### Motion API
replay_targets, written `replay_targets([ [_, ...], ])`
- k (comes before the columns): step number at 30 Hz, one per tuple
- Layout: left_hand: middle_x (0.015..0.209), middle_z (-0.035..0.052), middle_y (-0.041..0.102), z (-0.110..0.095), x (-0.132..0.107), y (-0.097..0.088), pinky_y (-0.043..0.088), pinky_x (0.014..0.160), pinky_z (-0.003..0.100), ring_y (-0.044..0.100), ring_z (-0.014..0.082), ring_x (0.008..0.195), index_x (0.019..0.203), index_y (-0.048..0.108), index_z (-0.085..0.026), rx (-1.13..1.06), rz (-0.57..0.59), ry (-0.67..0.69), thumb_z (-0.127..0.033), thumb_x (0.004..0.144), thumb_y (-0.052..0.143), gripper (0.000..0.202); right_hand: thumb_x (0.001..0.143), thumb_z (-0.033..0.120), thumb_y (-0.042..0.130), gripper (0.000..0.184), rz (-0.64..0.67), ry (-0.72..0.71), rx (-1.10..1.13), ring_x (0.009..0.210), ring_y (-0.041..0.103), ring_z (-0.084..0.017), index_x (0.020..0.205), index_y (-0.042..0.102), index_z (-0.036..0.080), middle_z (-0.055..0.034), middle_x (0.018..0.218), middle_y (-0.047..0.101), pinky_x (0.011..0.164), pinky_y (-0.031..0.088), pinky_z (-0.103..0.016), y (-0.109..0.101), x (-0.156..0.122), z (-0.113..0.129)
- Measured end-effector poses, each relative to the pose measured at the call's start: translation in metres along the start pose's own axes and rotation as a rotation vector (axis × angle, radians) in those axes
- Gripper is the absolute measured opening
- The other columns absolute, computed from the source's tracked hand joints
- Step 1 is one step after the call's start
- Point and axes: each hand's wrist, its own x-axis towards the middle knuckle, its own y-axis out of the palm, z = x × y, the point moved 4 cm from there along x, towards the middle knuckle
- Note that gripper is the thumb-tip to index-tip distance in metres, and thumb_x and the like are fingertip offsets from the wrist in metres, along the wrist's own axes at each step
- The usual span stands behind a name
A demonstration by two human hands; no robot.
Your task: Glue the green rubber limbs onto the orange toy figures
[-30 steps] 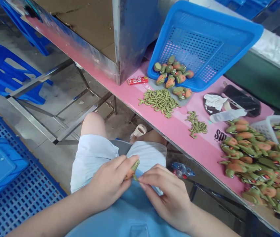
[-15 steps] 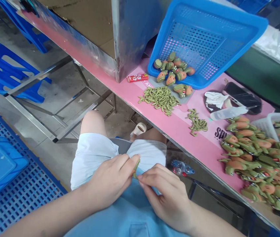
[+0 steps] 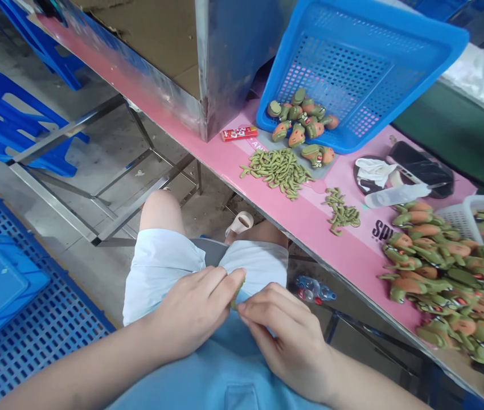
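Observation:
Above my lap, my left hand (image 3: 208, 302) is closed around a small green molded piece (image 3: 237, 293). Most of that piece is hidden by the fingers. My right hand (image 3: 282, 330) is held in a pinch right against its lower end; whatever lies between thumb and forefinger is too covered to make out. On the pink tabletop (image 3: 302, 225) ahead lie a large heap of small curved green pieces (image 3: 278, 171) and a smaller heap of similar green pieces (image 3: 341, 212). Several green-and-orange toy figures (image 3: 296, 135) sit in and before a tilted blue basket (image 3: 378, 114).
Many green-and-orange figures (image 3: 442, 273) pile up at right by a white basket (image 3: 455, 215). A squeeze bottle (image 3: 396, 195), a black phone-like object (image 3: 421, 168) and a red packet (image 3: 239, 134) lie on the table. A metal-edged box (image 3: 233, 62) stands at left; blue stools (image 3: 7, 114) lie beyond.
The green piece has turned slightly in my left fingers and shows less of itself. My hands stay nearly in place; the view has shifted a little.

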Motion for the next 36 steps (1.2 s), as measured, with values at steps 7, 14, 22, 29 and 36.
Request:
replay_targets([
  [7,0.079,0.0018,0.062,0.007,-0.004,-0.002,0.052,0.057,0.027,0.062,0.0174,0.067,0.127,0.023,-0.02,-0.235,-0.132,-0.047,-0.011,0.081,0.036,0.048,0.092,0.036,0.044,0.028,-0.133,0.037,0.077,0.061,0.045,-0.014,0.112,0.044,0.017,-0.0008,0.07,0.049,0.055,0.039,-0.026,-0.011,0.005,-0.019],
  [14,0.091,0.0071,0.065,0.002,-0.004,-0.001,0.054,0.067,0.029,0.065,0.0186,0.082,0.135,0.009,-0.022,-0.343,-0.174,0.053,-0.017,0.087,0.034,0.054,0.092,0.054,0.025,0.048,0.055,0.226,0.315,0.05,0.038,-0.012,0.065,0.041,0.018,0.0021,0.056,0.039,0.048,0.03,-0.024,0.01,0.016,-0.042],
  [22,0.085,0.0027,0.061,0.009,-0.005,0.002,0.053,0.059,0.026,0.064,0.0159,0.069,0.106,0.037,-0.024,-0.679,-0.246,-0.052,-0.056,0.076,0.051,0.047,0.091,0.052,0.029,0.047,0.119,0.302,0.441,0.044,0.024,-0.009,0.056,0.026,0.02,0.0057,0.049,0.024,0.042,0.021,-0.023,0.01,0.024,-0.038],
  [29,0.055,-0.0025,0.053,0.005,0.003,0.003,0.037,0.042,0.023,0.05,0.0128,0.046,0.068,0.045,-0.019,-0.503,0.029,-0.035,-0.067,0.077,0.032,0.05,0.091,0.047,0.03,0.045,0.161,0.231,0.398,0.043,0.025,-0.009,0.056,0.025,0.02,0.0055,0.048,0.024,0.043,0.021,-0.024,0.01,0.027,-0.033],
  [36,0.056,0.0025,0.059,0.002,0.003,0.001,0.041,0.043,0.024,0.056,0.0155,0.047,0.066,0.047,-0.016,-0.365,0.064,0.046,-0.06,0.083,0.026,0.052,0.089,0.04,0.033,0.039,0.19,0.245,0.393,0.044,0.024,-0.009,0.057,0.023,0.02,0.0059,0.049,0.024,0.044,0.02,-0.024,0.013,0.025,-0.035],
])
